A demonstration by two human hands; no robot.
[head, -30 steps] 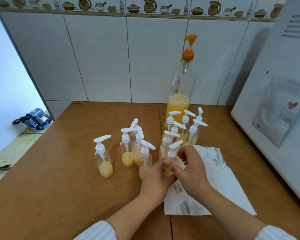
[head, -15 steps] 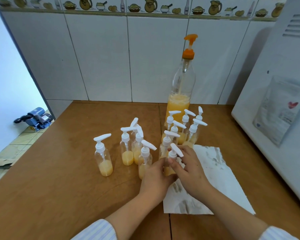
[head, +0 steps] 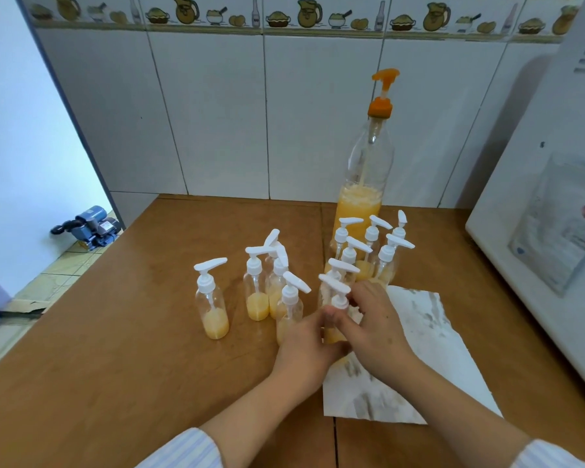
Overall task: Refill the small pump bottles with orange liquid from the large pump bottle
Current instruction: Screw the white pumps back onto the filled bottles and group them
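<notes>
Twisting at the collar, that's the look of it: your right hand (head: 374,324) pinches the white pump cap (head: 339,298) of the small bottle (head: 333,334) you're working on, and your left hand (head: 306,342) wraps the bottle's body low down to steady it. Both hands are grasping this one bottle, which stands near the middle of the bench, just at the near-left corner of the stained paper sheet (head: 419,359).

My read is you're either loosening or seating that pump; I can't tell which. Either way, keep the left hand firm and the bottle upright, turn only from the collar, not the spout, and lift the dip tube straight if it comes out, so it drips over the paper and not the wood.

Mind your neighbours. One small bottle (head: 289,319) stands right against your left knuckles, and a cluster of pump bottles (head: 368,255) crowds just behind your fingers. A stray elbow knocks them over like skittles. The large pump bottle (head: 363,184) stands at the back of the bench against the tiled wall (head: 217,113), behind that cluster, so reaching it means going over the white spouts.

Open room lies toward the bench's left side and its near edge; the white appliance (head: 537,231) hems in the right.
</notes>
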